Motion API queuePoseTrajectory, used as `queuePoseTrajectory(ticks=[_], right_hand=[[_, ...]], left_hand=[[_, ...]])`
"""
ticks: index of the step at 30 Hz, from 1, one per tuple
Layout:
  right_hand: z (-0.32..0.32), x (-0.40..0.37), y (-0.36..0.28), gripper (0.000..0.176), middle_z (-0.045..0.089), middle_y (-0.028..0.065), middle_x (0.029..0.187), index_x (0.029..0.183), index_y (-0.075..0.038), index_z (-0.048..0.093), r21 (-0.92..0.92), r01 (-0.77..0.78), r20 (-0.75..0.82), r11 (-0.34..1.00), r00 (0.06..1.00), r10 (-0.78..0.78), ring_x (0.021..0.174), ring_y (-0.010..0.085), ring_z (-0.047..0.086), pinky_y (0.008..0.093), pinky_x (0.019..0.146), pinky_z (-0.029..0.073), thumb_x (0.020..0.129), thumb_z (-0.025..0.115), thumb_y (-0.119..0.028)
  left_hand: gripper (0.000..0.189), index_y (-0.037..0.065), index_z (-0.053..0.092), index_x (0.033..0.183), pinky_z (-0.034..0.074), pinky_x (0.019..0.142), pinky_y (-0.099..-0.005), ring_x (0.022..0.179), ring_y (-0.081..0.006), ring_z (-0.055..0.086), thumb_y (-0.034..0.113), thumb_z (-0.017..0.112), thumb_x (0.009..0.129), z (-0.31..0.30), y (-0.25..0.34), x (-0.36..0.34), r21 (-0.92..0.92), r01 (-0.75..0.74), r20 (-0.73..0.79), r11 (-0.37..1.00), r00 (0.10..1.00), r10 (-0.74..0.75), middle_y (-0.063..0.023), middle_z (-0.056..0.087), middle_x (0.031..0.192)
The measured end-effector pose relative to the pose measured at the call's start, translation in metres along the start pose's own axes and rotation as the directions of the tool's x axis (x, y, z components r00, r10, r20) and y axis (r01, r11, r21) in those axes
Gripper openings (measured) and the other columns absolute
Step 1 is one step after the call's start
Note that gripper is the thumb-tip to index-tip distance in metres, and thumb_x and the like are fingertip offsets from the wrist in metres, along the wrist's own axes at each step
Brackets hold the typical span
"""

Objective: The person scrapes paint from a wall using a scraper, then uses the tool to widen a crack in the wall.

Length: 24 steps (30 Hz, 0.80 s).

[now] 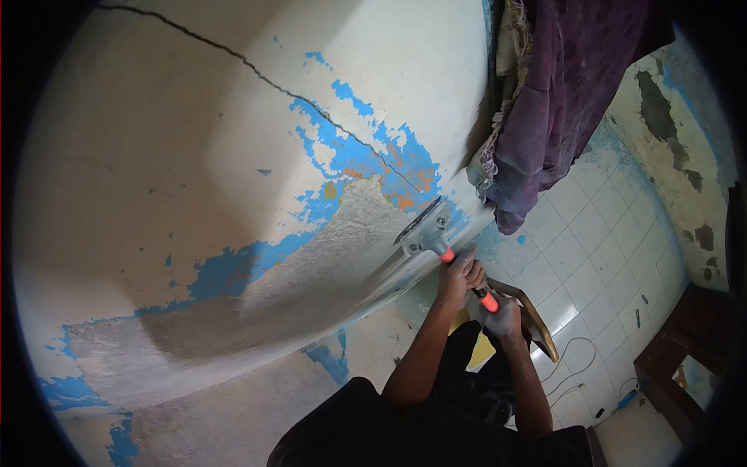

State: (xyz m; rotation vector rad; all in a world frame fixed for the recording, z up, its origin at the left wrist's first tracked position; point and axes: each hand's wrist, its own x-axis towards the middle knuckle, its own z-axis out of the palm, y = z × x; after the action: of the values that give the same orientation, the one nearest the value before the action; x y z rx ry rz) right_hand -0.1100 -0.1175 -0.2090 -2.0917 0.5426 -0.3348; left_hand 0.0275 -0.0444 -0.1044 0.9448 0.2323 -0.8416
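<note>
Both my hands are on a scraper (pixel 426 233) with a wide metal head and a black handle with orange-red ends. My left hand (pixel 462 279) is wrapped round the handle just below the head. Lower down, my right hand (pixel 506 319) closes over the butt end, its fingers partly hidden. The blade's edge lies at the wall (pixel 257 140), right beside a patch of flaking blue paint (pixel 405 156). Bare grey plaster (pixel 334 233) shows left of the blade, and a dark crack (pixel 257 70) runs down to the blue patch.
Purple cloth (pixel 537 132) hangs at the upper right, close to the scraper. A curved chair arm (pixel 537 323) is beside my right hand, with something yellow (pixel 481 352) below. White floor tiles (pixel 599 241) carry a thin cable (pixel 591 358). Dark wooden furniture (pixel 673 350) stands at the right.
</note>
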Motion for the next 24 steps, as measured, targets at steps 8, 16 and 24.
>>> queuePoseTrajectory(ticks=[8, 16, 24], right_hand=[[-0.041, 0.047, -0.045, 0.012, 0.050, 0.0213, 0.055, 0.069, 0.001, 0.059, 0.004, -0.054, 0.167, 0.999, 0.985, 0.053, 0.046, 0.0329, 0.041, 0.0377, 0.051, 0.044, 0.067, 0.065, -0.009], [-0.022, 0.009, 0.009, 0.020, 0.060, 0.0227, 0.065, 0.077, 0.000, 0.063, -0.059, -0.199, 0.225, 0.978, 0.952, 0.207, 0.065, 0.0429, 0.060, 0.0454, 0.058, 0.048, 0.068, 0.070, -0.016], [-0.027, 0.053, -0.045, 0.013, 0.055, 0.0206, 0.058, 0.072, 0.001, 0.062, 0.029, -0.057, 0.235, 0.998, 0.971, 0.048, 0.046, 0.0262, 0.053, 0.0366, 0.053, 0.046, 0.072, 0.065, -0.012]], left_hand=[[0.046, 0.017, 0.029, 0.055, 0.027, 0.046, -0.0278, 0.039, -0.0097, 0.022, 0.028, 0.052, 0.093, 0.040, 0.037, -0.011, 0.017, -0.159, 0.057, 0.987, 0.986, 0.158, 0.0029, 0.023, 0.045], [0.043, 0.016, 0.031, 0.057, 0.030, 0.048, -0.0294, 0.039, -0.0103, 0.025, 0.029, 0.054, 0.091, 0.001, -0.015, 0.015, 0.005, 0.000, -0.011, 1.000, 1.000, 0.000, 0.0028, 0.024, 0.046], [0.042, 0.016, 0.031, 0.058, 0.030, 0.048, -0.0284, 0.040, -0.0099, 0.025, 0.028, 0.052, 0.092, 0.024, 0.042, -0.016, 0.041, -0.226, 0.123, 0.973, 0.968, 0.220, 0.0031, 0.024, 0.047]])
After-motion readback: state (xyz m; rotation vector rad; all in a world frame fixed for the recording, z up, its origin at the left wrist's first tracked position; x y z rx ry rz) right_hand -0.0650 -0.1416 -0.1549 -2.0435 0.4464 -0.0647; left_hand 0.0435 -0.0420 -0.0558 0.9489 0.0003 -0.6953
